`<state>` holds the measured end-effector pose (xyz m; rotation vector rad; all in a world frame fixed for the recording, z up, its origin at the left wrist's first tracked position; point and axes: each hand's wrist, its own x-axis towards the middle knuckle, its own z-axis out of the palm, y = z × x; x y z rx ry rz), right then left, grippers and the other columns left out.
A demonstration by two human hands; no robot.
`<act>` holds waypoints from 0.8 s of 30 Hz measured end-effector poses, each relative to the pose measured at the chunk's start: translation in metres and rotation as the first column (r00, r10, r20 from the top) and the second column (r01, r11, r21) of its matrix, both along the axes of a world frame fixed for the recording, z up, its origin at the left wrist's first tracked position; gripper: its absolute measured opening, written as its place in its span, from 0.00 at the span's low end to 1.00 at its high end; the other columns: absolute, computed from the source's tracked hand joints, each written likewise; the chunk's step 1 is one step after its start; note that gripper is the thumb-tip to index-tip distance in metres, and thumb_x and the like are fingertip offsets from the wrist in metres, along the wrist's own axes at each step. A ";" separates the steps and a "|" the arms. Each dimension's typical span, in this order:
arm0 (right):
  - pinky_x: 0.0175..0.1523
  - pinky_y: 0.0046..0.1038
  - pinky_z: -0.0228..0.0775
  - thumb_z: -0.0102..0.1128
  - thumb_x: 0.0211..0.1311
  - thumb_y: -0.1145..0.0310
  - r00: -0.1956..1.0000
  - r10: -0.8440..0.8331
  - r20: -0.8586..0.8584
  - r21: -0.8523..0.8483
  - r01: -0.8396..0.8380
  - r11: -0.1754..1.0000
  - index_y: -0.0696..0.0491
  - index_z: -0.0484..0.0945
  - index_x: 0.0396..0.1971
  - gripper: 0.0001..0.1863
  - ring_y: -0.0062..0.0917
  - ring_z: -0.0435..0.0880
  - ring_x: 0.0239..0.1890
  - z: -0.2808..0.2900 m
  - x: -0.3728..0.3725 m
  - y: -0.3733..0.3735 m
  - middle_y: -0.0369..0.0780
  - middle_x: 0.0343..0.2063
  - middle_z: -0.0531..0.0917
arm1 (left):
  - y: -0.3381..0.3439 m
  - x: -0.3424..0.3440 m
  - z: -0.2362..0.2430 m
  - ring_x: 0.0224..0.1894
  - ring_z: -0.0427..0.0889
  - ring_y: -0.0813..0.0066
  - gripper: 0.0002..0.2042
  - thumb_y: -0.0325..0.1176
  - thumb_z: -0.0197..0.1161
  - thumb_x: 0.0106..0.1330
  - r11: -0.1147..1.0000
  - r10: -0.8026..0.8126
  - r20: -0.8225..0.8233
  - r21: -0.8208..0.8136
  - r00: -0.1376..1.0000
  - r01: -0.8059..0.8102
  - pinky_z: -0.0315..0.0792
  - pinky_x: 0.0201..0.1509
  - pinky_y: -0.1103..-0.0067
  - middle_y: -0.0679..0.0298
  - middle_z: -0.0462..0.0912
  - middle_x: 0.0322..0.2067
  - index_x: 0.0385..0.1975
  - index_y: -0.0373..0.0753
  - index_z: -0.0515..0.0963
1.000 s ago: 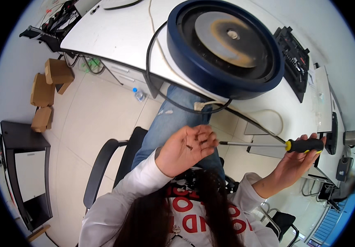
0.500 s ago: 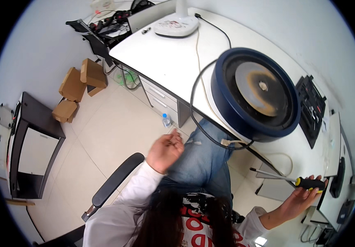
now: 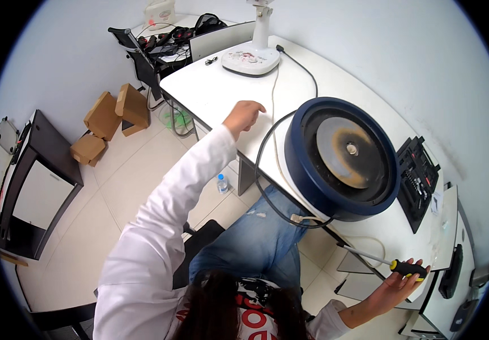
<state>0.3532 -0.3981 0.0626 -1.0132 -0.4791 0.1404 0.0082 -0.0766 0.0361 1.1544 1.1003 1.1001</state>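
My right hand point(image 3: 394, 290) holds a screwdriver point(image 3: 406, 268) by its black and yellow handle, beyond the table's front edge on the right. The shaft points left. My left hand point(image 3: 244, 117) is over the left part of the white table, fingers curled in; whatever they hold, if anything, is hidden. To its right sits a large round dark blue appliance point(image 3: 296, 153), its open top showing a grey metal disc point(image 3: 330, 148) with brown scorch marks and a small centre hub. A black cable point(image 3: 260, 148) loops around its left side.
A white stand base with a post point(image 3: 250, 60) is at the table's back. An open black tool case point(image 3: 417, 180) lies right of the appliance. Cardboard boxes point(image 3: 101, 116), a water bottle point(image 3: 222, 184) and a black cabinet point(image 3: 40, 187) stand on the floor at left.
My left hand has moved from above my lap up and forward over the table. The view has shifted, so the table sits lower. My right hand still holds the screwdriver.
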 end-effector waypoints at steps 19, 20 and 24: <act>0.39 0.34 0.82 0.47 0.70 0.63 0.814 0.535 -0.228 0.447 -0.401 0.800 0.57 0.63 0.60 0.23 0.33 0.78 0.46 -0.067 0.048 -0.006 0.47 0.47 0.76 | 0.131 0.091 -0.050 0.35 0.82 0.60 0.06 0.28 0.51 0.60 0.745 0.561 -0.801 0.598 0.207 0.295 0.75 0.35 0.68 0.59 0.79 0.30 0.35 0.37 0.73; 0.39 0.33 0.82 0.47 0.70 0.63 0.848 0.476 -0.234 0.402 -0.361 0.842 0.57 0.63 0.60 0.23 0.33 0.78 0.45 -0.067 0.048 -0.004 0.47 0.47 0.76 | 0.132 0.090 -0.052 0.36 0.81 0.60 0.06 0.28 0.52 0.60 0.721 0.587 -0.779 0.627 0.219 0.295 0.76 0.35 0.68 0.59 0.78 0.31 0.35 0.37 0.73; 0.39 0.27 0.80 0.48 0.70 0.62 0.872 0.425 -0.243 0.364 -0.324 0.873 0.57 0.63 0.61 0.23 0.33 0.79 0.44 -0.067 0.047 0.001 0.47 0.48 0.76 | 0.138 0.079 -0.052 0.38 0.79 0.59 0.05 0.30 0.56 0.59 0.689 0.552 -0.730 0.672 0.404 0.273 0.75 0.36 0.69 0.58 0.78 0.33 0.31 0.38 0.75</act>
